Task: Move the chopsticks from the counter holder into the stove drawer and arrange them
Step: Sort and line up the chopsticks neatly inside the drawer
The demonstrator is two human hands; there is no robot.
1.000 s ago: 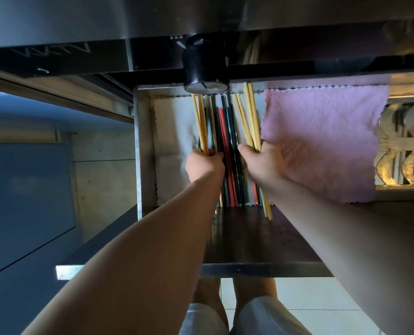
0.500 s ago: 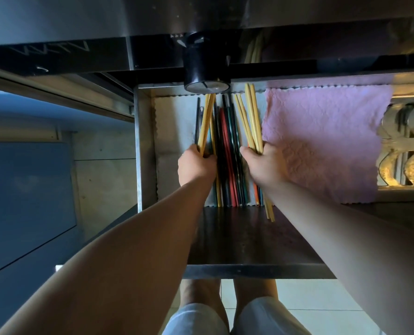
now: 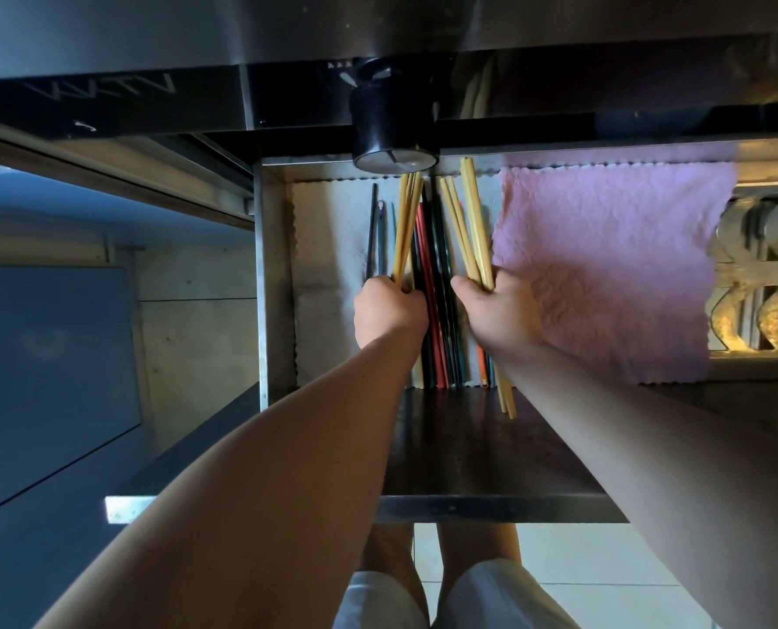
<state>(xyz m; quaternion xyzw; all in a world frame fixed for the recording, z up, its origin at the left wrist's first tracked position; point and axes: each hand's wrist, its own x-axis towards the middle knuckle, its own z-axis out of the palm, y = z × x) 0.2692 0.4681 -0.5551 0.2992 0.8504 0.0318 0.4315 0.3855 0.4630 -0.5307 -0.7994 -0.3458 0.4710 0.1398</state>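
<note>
The stove drawer [image 3: 271, 283] stands pulled out below the stove front. Several chopsticks lie lengthwise in it on a pale liner. My left hand [image 3: 389, 311] grips a bundle of yellow wooden chopsticks [image 3: 407, 220] tilted to the right at the top. My right hand [image 3: 498, 311] grips another bundle of yellow chopsticks [image 3: 471, 224] whose near ends stick out past the liner. Between my hands lie red and black chopsticks [image 3: 432, 265]. Left of my left hand lie dark and teal sticks [image 3: 376, 229]. The counter holder is out of sight.
A pink cloth [image 3: 605, 265] covers the drawer's right half. A black stove knob [image 3: 394, 124] hangs over the drawer's back edge. The drawer's dark front panel [image 3: 469, 460] lies near me. Blue cabinet fronts [image 3: 46, 356] stand at the left. My legs show below.
My left hand has shifted left and swung its yellow bundle so the tips lean right, uncovering dark sticks on the left. My right hand has barely moved.
</note>
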